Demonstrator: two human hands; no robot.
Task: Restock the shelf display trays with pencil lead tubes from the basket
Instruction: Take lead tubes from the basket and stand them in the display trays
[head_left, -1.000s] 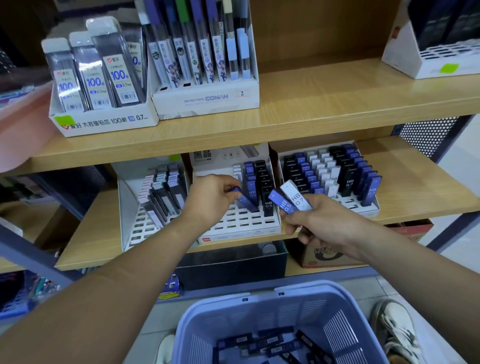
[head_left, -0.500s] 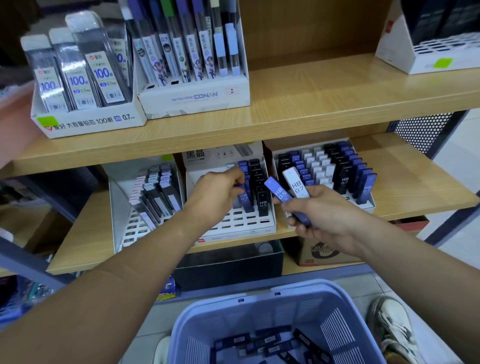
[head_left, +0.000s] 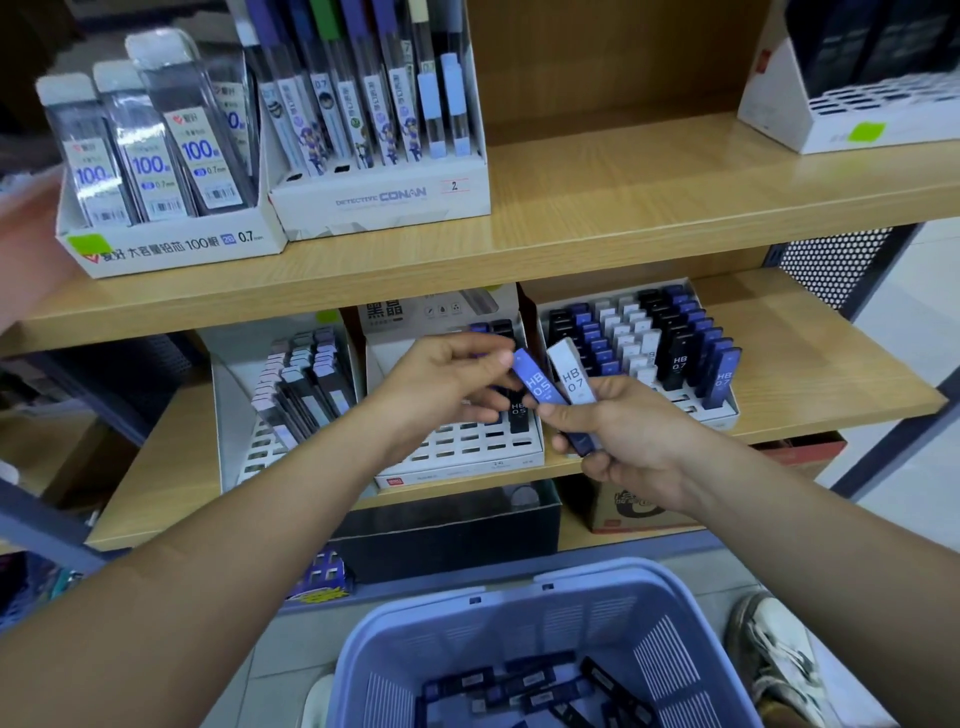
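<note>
Fingertips of the left hand (head_left: 447, 384) are pinched on the blue tube (head_left: 537, 385) at frame centre, held with a white tube (head_left: 571, 376) in the curled right hand (head_left: 628, 447); it is best drawn out and slotted upright into the tray (head_left: 467, 448) behind.

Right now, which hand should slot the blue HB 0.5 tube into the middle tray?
Left hand, probably: it is over the middle tray, fingertips at the blue tube; right hand grips two tubes.

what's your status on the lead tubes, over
Right hand grips blue HB 0.5 tube and white HB 0.7 tube. Left hand pinching the blue one's top. Middle tray slots open, nothing blocking.
</note>
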